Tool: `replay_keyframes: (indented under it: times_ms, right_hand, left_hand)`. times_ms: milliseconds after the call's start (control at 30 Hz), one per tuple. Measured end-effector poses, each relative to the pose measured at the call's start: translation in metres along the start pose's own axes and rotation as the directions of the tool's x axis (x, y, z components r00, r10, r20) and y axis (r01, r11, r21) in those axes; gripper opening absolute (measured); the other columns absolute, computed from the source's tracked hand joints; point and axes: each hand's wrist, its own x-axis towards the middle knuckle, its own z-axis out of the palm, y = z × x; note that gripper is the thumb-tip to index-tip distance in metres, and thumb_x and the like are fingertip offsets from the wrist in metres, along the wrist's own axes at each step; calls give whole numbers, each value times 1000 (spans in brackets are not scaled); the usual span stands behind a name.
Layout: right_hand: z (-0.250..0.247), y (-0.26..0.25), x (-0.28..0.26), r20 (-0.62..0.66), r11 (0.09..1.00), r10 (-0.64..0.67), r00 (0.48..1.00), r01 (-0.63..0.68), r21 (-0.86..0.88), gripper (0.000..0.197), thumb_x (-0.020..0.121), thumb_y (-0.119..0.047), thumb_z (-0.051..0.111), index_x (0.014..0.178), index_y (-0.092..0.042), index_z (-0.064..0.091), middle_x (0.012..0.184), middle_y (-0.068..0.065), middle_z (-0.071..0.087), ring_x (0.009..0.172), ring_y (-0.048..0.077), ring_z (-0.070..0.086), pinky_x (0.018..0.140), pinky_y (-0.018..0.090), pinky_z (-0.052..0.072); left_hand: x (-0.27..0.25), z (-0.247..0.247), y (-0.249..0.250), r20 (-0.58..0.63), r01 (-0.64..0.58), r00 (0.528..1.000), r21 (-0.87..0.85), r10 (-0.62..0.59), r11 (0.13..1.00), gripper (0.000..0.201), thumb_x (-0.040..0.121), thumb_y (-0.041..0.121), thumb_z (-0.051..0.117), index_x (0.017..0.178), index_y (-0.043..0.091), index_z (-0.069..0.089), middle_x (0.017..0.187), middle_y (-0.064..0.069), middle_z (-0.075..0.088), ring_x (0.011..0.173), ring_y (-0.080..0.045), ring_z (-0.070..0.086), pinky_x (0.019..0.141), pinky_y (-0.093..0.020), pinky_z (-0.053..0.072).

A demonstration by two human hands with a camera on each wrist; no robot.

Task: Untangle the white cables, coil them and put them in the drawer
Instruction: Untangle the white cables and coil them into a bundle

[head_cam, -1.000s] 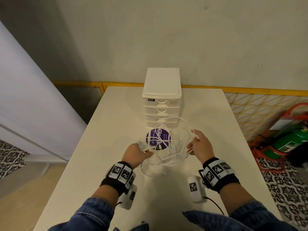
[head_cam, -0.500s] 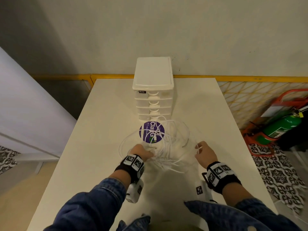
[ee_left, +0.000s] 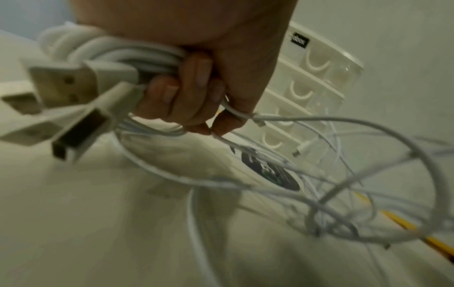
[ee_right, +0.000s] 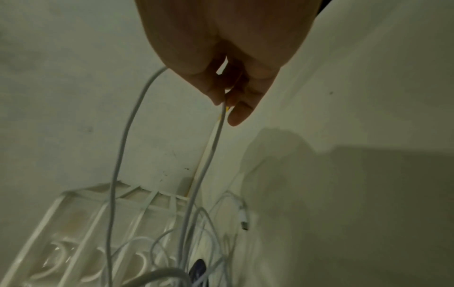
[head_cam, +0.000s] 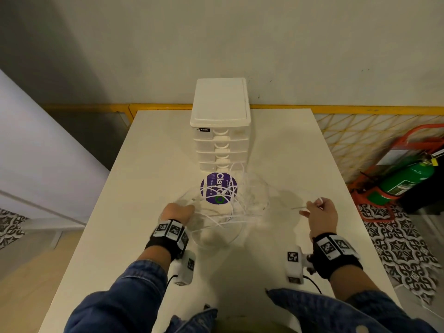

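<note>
A tangle of thin white cables [head_cam: 225, 212] hangs in loose loops above the white table [head_cam: 149, 164], in front of the white drawer unit [head_cam: 221, 131]. My left hand [head_cam: 176, 211] grips a bundle of cable strands [ee_left: 137, 56] with several USB plugs [ee_left: 61, 85] sticking out of the fist. My right hand [head_cam: 320, 211], off to the right, pinches one strand [ee_right: 216, 139] between thumb and fingers and holds it raised and pulled sideways. All drawers of the unit [ee_left: 312, 81] are shut.
A round purple sticker [head_cam: 218, 187] lies on the table under the cables. A yellow rail [head_cam: 336, 109] runs behind the table's far edge. A green fire extinguisher [head_cam: 406, 181] in a red stand sits on the floor to the right.
My right hand has moved out to the right, drawing its strand away from the tangle. The left hand stays gripped on the bundle, and the loops have spread wider.
</note>
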Motion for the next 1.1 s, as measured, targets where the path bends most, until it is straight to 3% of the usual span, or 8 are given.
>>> replay_keyframes:
  times_ms: [233, 400, 500, 600, 700, 900, 1033, 1100]
  right_hand:
    - [-9, 20, 2, 88, 800, -25, 996, 73, -595, 13, 84, -1, 51, 94, -3, 59, 98, 22, 60, 92, 39, 57, 76, 38, 45]
    - [16, 4, -17, 341, 783, -171, 924, 338, -522, 69, 71, -7, 67, 134, -19, 42, 135, 12, 41, 121, 29, 46, 104, 46, 38]
    - [32, -18, -27, 502, 507, -282, 817, 571, -645, 75, 69, -14, 65, 137, -25, 35, 147, 10, 29, 137, 27, 27, 114, 54, 15]
    - [40, -36, -33, 566, 64, -90, 820, 572, -818, 59, 83, -12, 48, 138, -27, 33, 156, 11, 5, 145, 28, -2, 114, 58, 0]
    - [45, -43, -35, 581, -23, -131, 803, 583, -812, 52, 88, -6, 40, 136, -25, 38, 157, 13, 0, 145, 30, -8, 114, 59, -1]
    - [53, -49, -45, 798, 83, -520, 304, 948, -307, 51, 61, 14, 49, 82, -26, 71, 130, 1, 57, 135, 33, 34, 115, 50, 7]
    - [62, -50, -58, 859, -94, 89, 504, 863, -497, 50, 82, 5, 42, 109, -31, 63, 140, -5, 44, 143, 18, 16, 116, 49, -7]
    - [58, -42, -51, 827, 15, 218, 519, 845, -534, 54, 83, 7, 37, 119, -28, 57, 143, -2, 42, 143, 18, 17, 117, 47, -3]
  left_hand:
    - [-3, -13, -6, -85, -31, 996, 12, 32, 999, 52, 88, 31, 58, 131, 1, 52, 131, -18, 57, 119, -35, 54, 91, -34, 42]
    - [-12, -4, 1, -84, -155, 983, 79, 162, 985, 40, 82, 33, 64, 108, 3, 63, 104, -16, 66, 99, -33, 60, 77, -31, 45]
    - [-16, -5, 3, -99, -197, 973, 126, 210, 972, 30, 80, 32, 65, 92, 5, 62, 87, -10, 61, 82, -29, 56, 72, -32, 45]
    - [-19, -7, 3, -124, -226, 962, 145, 245, 963, 31, 78, 32, 65, 87, 2, 62, 85, -14, 65, 78, -29, 58, 72, -36, 48]
    - [-20, -10, 0, -144, -239, 955, 143, 259, 960, 34, 77, 33, 64, 89, 1, 64, 87, -16, 67, 79, -30, 60, 72, -38, 50]
    - [-20, -9, -5, -120, -236, 960, 141, 253, 962, 37, 76, 38, 63, 90, 3, 62, 84, -12, 62, 77, -27, 55, 72, -36, 47]
    - [-20, -5, -7, -73, -253, 961, 161, 268, 954, 27, 80, 32, 65, 91, 8, 60, 92, -11, 65, 87, -29, 59, 73, -32, 44]
    - [-19, -5, -11, -66, -241, 964, 179, 256, 954, 31, 80, 33, 66, 98, 7, 62, 99, -11, 67, 94, -30, 61, 75, -31, 44]
